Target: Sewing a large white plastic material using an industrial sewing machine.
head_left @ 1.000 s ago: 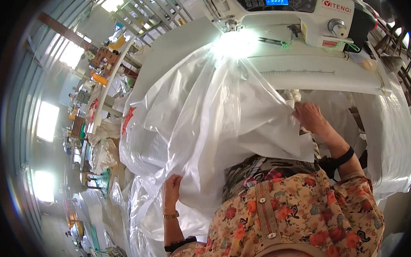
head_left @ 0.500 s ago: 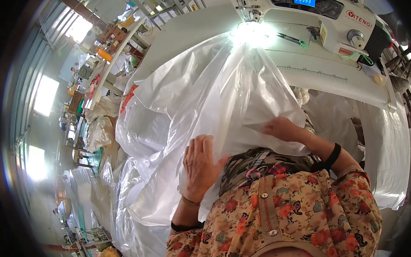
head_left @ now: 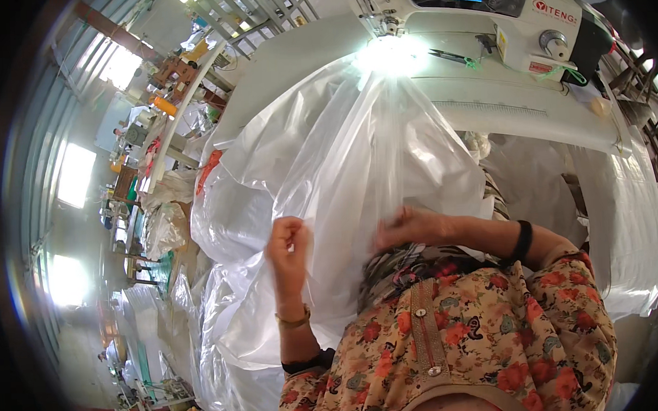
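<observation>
A large translucent white plastic sheet (head_left: 328,169) spreads over my lap and falls away to the left. Its far end gathers into folds beneath the bright lamp (head_left: 393,56) at the needle end of a white sewing machine (head_left: 515,25). My left hand (head_left: 287,252) is curled, thumb against fingers, closed on the sheet left of my lap. Close in front of my body, my right hand (head_left: 409,228) is closed where straight folds of the sheet run down to it; motion blurs its fingertips. Glare hides the needle and presser foot.
Dark thread snips (head_left: 451,57) with a green cord lie on the machine table (head_left: 484,91), beyond a ruler strip (head_left: 492,108). More plastic sheeting (head_left: 623,224) hangs at the right. Cluttered benches with an orange thread cone (head_left: 164,105) line the left side.
My left hand has gone from flat and spread to curled, shifting slightly left. My right hand has moved left and nearer my body. Straight folds now run down the sheet's middle.
</observation>
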`<state>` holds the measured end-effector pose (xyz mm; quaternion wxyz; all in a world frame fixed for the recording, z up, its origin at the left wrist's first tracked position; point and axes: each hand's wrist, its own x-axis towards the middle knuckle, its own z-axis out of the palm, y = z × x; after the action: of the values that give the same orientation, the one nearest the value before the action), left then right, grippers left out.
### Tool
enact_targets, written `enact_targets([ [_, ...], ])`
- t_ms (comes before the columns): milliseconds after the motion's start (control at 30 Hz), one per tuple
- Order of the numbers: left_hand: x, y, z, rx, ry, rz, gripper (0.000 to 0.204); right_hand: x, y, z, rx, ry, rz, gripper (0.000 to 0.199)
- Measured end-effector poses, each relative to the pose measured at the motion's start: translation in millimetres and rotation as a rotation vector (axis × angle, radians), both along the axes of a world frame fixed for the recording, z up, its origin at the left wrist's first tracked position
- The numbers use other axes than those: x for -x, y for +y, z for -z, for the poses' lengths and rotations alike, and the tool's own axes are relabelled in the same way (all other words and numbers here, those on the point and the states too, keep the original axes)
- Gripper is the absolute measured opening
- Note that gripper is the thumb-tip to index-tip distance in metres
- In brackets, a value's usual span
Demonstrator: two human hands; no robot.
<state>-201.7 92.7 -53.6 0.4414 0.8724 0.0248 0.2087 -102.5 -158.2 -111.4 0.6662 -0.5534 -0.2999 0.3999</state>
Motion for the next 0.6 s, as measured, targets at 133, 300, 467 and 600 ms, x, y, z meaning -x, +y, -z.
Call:
enact_targets([
  [133, 2.6, -52.4, -55.7, 0.922, 0.049, 0.1, 0.028, 22.2, -36.9, -18.8, -0.045, 0.036, -0.145, 0.028],
  [300, 7.3, -71.4, -20.1, 0.925, 0.226, 0.244, 0.036, 23.7, -52.1, -6.8, -0.187, 0.329, 0.242, 0.018],
  [467, 7.3, -82.3, 7.0, 0.683, 0.478, 0.377, 0.028, 51.6, -36.8, -34.4, -0.216, 0.459, 0.079, 0.035],
  [600, 3.7, -91.4, 3.1, 0.76, 0.468, 0.284, 0.021, 52.0, -33.6, -18.9, -0.119, 0.352, 0.224, 0.025],
])
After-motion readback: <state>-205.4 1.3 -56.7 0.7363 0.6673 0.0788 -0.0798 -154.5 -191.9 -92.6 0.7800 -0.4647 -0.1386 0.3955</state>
